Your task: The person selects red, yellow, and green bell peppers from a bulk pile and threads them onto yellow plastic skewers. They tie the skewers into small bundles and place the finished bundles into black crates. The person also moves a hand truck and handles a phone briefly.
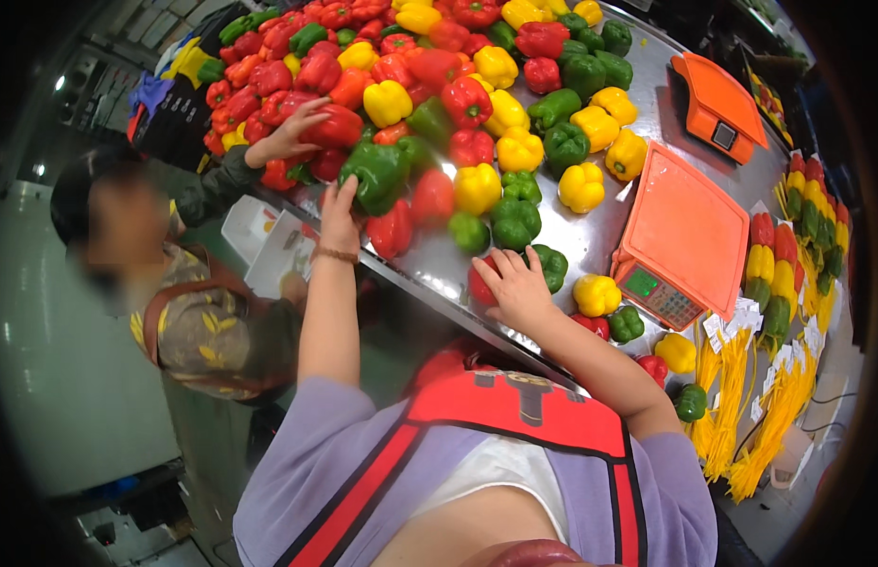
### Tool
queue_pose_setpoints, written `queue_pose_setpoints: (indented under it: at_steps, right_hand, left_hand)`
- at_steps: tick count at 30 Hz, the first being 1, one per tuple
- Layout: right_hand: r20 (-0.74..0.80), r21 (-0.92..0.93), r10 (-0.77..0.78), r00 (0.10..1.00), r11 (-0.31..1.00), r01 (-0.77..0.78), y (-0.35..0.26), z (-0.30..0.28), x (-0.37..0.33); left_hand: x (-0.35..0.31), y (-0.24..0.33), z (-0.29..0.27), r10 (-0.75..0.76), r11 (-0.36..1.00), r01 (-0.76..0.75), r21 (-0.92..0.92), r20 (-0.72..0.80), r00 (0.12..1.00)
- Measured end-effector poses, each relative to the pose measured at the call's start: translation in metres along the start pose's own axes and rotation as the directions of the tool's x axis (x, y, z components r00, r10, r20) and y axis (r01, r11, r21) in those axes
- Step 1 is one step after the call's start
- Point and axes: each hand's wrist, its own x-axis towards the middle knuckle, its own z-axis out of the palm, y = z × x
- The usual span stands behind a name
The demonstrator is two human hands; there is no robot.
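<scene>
My left hand (340,219) is closed on a large green bell pepper (378,176) at the front edge of the pile, its fingers against the near side. A red bell pepper (390,231) lies just below it. Farther right, my right hand (516,291) curves over another red bell pepper (480,282) on the metal table (429,266), partly covering it. Touching or very near that hand's fingers is a green bell pepper (552,265). A yellow bell pepper (596,295) sits to the right of my right wrist.
A heap of red, yellow and green peppers (316,71) covers the far left. Two orange scales (684,227) stand at the right, beside bundled peppers (760,260) and yellow strips (717,397). At the left a co-worker's hand (292,132) reaches into the heap; white bins (269,241) stand below.
</scene>
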Motion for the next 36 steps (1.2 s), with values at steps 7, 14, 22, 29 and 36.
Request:
queue_pose_setpoints:
  at_steps: [7,14,22,29,36]
  right_hand:
    - [0.061,0.033,0.08,0.995,0.996,-0.083,-0.019,-0.014,0.018]
    - [-0.501,0.061,0.245,0.83,0.967,-0.249,0.019,-0.091,0.104]
    - [-0.514,0.2,0.318,0.797,0.948,-0.249,0.101,-0.057,0.175]
    - [-0.503,0.234,0.354,0.788,0.934,-0.27,0.087,-0.044,0.174]
    - [-0.603,0.235,0.34,0.721,0.94,-0.247,0.081,-0.036,0.152]
  left_hand:
    - [0.13,0.011,0.036,0.587,0.44,-0.523,0.73,0.206,0.782]
    - [0.169,-0.013,0.038,0.354,0.187,-0.674,0.714,0.591,0.725]
    - [0.096,-0.012,-0.018,0.519,0.269,-0.709,0.651,0.522,0.677]
    - [0.015,-0.022,-0.084,0.35,0.398,-0.506,0.766,0.383,0.855]
    - [-0.053,-0.037,-0.109,0.19,0.283,-0.318,0.905,0.272,0.943]
